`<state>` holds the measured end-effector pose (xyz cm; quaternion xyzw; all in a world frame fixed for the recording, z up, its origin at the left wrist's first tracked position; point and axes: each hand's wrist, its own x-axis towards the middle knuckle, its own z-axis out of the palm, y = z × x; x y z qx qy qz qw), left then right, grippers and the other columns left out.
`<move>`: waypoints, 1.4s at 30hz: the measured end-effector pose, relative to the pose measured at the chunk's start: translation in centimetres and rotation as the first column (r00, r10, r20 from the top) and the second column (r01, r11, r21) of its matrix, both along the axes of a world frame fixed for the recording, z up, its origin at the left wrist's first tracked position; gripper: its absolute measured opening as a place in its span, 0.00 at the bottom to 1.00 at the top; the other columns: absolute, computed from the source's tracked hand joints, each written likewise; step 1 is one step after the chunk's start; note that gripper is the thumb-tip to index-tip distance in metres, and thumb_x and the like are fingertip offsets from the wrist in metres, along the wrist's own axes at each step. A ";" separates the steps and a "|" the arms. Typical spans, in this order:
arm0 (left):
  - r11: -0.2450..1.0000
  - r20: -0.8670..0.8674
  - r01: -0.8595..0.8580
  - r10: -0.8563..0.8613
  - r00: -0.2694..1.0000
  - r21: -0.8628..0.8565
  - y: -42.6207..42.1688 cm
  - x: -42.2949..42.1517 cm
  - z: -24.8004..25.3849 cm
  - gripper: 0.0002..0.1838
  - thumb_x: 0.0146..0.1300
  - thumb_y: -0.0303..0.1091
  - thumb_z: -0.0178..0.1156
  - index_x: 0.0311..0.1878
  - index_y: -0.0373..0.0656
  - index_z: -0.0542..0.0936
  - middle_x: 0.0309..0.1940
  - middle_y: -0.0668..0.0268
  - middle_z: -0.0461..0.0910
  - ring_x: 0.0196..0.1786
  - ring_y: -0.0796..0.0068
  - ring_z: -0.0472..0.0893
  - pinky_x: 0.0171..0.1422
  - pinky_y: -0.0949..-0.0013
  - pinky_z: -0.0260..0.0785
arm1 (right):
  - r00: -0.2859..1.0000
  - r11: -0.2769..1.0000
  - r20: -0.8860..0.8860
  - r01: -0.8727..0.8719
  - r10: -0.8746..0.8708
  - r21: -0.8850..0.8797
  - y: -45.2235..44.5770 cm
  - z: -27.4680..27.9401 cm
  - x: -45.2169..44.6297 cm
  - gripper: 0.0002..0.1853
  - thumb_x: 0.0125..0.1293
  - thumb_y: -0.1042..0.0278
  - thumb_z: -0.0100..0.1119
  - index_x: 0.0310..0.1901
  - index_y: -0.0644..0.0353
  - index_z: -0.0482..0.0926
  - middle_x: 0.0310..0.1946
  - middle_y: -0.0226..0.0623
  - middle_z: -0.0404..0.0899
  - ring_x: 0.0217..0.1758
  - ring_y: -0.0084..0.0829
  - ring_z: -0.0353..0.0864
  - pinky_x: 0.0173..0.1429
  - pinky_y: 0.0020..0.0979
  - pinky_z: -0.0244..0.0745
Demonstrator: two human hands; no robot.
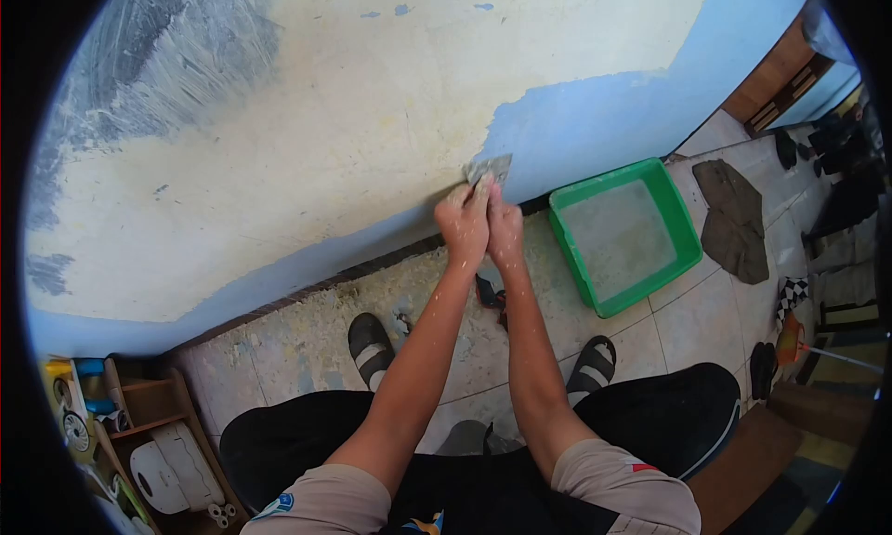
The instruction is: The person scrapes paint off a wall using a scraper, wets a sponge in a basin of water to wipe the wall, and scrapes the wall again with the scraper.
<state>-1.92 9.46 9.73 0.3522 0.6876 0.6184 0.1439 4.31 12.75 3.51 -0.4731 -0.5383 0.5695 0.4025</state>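
Note:
Both my hands are together at the lower part of the wall (353, 117), closed round a scraper (492, 168) with a flat, whitish blade. My left hand (463, 221) and my right hand (505, 224) touch side by side, and specks dot the skin. The blade lies against the wall where blue paint (567, 126) meets a bare cream area. The scraper's handle is mostly hidden by my fingers.
A green basin (689, 233) with cloudy liquid stands right of my hands, beside a crumpled brown cloth (734, 219). Paint flakes litter the tiled floor (260, 349) near my sandalled feet. A wooden shelf (144, 396) stands at lower left; shoes (762, 368) lie at right.

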 end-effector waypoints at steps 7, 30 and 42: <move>0.997 0.067 -0.069 0.067 0.996 0.034 -1.2 1.5 -1.3 0.19 0.64 0.35 0.67 0.24 0.30 0.76 0.16 0.67 0.69 0.25 0.84 0.63 0.28 0.68 0.61 | 0.971 0.988 -0.189 0.135 -0.148 -0.080 -2.9 -0.6 -0.3 0.38 0.73 0.38 0.51 0.18 0.70 0.76 0.14 0.31 0.74 0.22 0.19 0.69 0.27 0.31 0.66; 0.992 0.291 -0.111 0.089 0.953 0.060 -1.5 0.7 -1.2 0.24 0.65 0.36 0.67 0.18 0.35 0.71 0.16 0.75 0.67 0.25 0.85 0.61 0.25 0.70 0.55 | 0.997 0.999 -0.074 0.001 -0.005 -0.049 -2.3 -0.3 -0.6 0.36 0.74 0.42 0.51 0.17 0.69 0.75 0.13 0.30 0.71 0.22 0.17 0.66 0.27 0.32 0.65; 0.994 0.196 -0.057 0.037 0.980 0.094 -1.3 0.2 -0.3 0.24 0.65 0.38 0.67 0.20 0.32 0.72 0.15 0.70 0.67 0.25 0.83 0.62 0.27 0.67 0.58 | 0.997 1.000 -0.083 -0.005 0.003 -0.024 -2.1 0.8 -0.4 0.37 0.74 0.40 0.50 0.18 0.69 0.74 0.14 0.30 0.72 0.23 0.18 0.67 0.27 0.32 0.66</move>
